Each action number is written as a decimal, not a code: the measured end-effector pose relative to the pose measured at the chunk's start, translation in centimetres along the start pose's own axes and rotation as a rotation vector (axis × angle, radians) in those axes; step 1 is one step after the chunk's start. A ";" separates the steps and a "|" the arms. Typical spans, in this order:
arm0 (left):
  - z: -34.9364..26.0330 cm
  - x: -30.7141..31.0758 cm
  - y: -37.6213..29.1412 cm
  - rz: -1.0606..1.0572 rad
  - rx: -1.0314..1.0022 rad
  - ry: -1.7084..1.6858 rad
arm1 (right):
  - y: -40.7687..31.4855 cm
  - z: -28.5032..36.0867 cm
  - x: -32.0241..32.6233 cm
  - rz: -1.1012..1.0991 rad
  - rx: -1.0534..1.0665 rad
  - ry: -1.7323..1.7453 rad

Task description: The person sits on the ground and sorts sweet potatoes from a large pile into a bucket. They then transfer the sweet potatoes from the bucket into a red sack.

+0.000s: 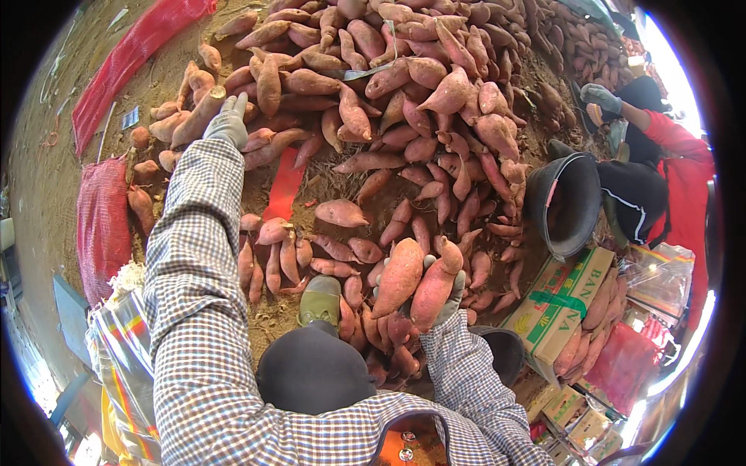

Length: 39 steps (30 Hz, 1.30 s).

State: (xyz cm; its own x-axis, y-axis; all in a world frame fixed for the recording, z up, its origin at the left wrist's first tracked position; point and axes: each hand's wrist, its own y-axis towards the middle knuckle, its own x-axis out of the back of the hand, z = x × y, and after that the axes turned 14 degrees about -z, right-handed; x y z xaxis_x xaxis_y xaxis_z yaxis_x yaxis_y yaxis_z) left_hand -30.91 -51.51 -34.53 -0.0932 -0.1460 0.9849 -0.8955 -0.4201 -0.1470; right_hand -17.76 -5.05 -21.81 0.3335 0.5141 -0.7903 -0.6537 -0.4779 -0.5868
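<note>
My left hand point(229, 123), in a grey work glove, reaches to the left side of the heap. Its fingers lie against a long brownish sweet potato point(198, 117) with a cut-looking end; the thumb is hidden, so whether it grips is unclear. Close to my body, my right hand point(453, 300), also gloved, holds two large sweet potatoes, a paler one point(400, 277) and a redder one point(434, 291) with a knobbed top. Glove fingertips show between and beside them. Smaller sweet potatoes point(285, 256) lie on the soil by my green shoe point(320, 300).
A big heap of sweet potatoes point(402, 76) spreads ahead. At right stand a black bucket point(562, 201), a second dark bucket point(502, 352) and a banana carton point(553, 309) holding sweet potatoes. Another person point(688, 157) works there. Red mesh sacks point(104, 224) lie at left.
</note>
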 end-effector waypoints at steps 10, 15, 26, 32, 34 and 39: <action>0.6 0.4 0.1 0.051 -0.080 0.141 | 0.1 0.0 1.4 -0.004 -0.009 0.014; 5.8 -2.5 -1.6 -0.419 -0.360 -0.356 | 0.3 0.1 -1.1 -0.014 -0.031 0.040; 3.8 -3.1 -4.7 -0.236 0.443 -1.094 | 0.1 -1.0 2.0 -0.013 -0.028 0.031; -2.9 -2.4 1.1 -0.061 0.455 -0.252 | 0.1 -1.2 5.5 0.002 0.015 -0.003; -3.8 -1.6 1.9 0.047 0.456 -0.191 | 0.3 -1.2 5.8 0.007 0.032 -0.028; -2.9 -1.3 1.7 -0.102 0.376 -0.185 | 1.0 -0.3 6.8 -0.017 -0.017 0.071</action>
State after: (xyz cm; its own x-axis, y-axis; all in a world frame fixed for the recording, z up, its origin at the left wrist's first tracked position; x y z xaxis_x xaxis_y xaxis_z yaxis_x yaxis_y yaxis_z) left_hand -33.51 -49.44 -35.82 0.0980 -0.2304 0.9682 -0.6720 -0.7329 -0.1063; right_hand -15.92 -2.25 -27.84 0.3921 0.4703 -0.7906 -0.6364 -0.4820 -0.6023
